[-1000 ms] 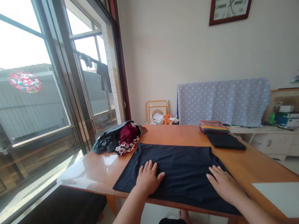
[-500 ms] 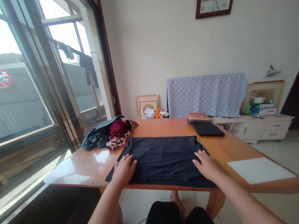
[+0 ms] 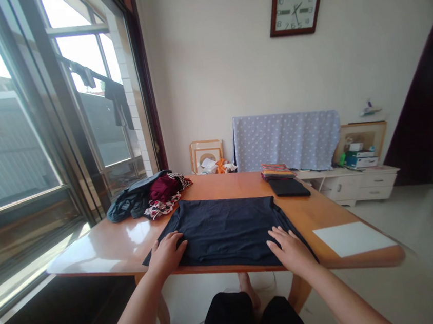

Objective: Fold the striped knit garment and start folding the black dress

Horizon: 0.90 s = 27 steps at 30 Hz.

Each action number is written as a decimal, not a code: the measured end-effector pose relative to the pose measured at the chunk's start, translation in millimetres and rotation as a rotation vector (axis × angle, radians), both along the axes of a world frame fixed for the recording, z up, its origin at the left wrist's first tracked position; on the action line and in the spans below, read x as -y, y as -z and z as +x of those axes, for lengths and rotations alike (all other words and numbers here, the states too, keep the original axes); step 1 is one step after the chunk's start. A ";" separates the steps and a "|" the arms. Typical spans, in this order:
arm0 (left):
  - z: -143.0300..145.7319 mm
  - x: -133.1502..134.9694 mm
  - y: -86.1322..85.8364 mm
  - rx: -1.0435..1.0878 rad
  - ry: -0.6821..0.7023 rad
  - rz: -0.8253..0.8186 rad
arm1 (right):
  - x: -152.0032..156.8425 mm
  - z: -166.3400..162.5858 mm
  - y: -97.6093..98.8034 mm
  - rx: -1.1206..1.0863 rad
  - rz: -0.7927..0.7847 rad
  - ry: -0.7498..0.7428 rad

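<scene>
At the near edge of the bench [image 3: 227, 185], right now my left hand [image 3: 167, 255] and right hand [image 3: 291, 249] press wide open on the dark navy top [image 3: 227, 228].

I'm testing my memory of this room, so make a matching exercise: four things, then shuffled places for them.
Things:
1. Left hand
2. Folded striped cloth
3. Flat white sheet
4. Crumpled maroon garment

Places:
A. In the clothes pile beside the window
B. On the dark navy shirt
C. Near right of the orange wooden table
D. Behind the folded black cloth

Right pairs: 1-B, 2-D, 3-C, 4-A.
</scene>
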<state>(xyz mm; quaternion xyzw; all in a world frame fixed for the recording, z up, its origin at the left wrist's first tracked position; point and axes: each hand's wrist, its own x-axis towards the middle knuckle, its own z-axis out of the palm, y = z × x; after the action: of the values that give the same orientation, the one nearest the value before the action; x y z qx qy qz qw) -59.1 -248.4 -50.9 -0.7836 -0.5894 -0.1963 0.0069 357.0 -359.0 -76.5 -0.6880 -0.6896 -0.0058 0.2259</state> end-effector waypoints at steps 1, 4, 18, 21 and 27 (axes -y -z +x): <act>-1.0 -1.6 -0.1 0.004 0.000 0.000 | 0.9 0.1 -0.6 -0.010 0.011 0.013; -3.5 -7.1 -0.6 0.029 0.010 -0.014 | 4.1 0.4 -2.4 -0.034 0.012 0.022; -29.4 -28.0 -23.6 0.160 -0.449 -0.070 | 2.0 29.3 -3.5 -0.346 0.196 0.134; -25.2 -24.9 -30.1 0.161 -0.460 -0.109 | 3.2 36.4 -8.4 -0.374 0.184 0.192; -20.7 -36.6 -35.6 0.139 -0.507 -0.216 | 3.3 45.6 -12.8 -0.426 0.162 0.237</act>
<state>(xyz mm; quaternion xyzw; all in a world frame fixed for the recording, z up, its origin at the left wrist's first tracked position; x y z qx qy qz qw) -79.9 -211.8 -15.3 -0.5920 -0.7832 -0.1776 -0.0682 402.6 -362.3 -63.7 -0.7293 -0.5383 0.0575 0.4184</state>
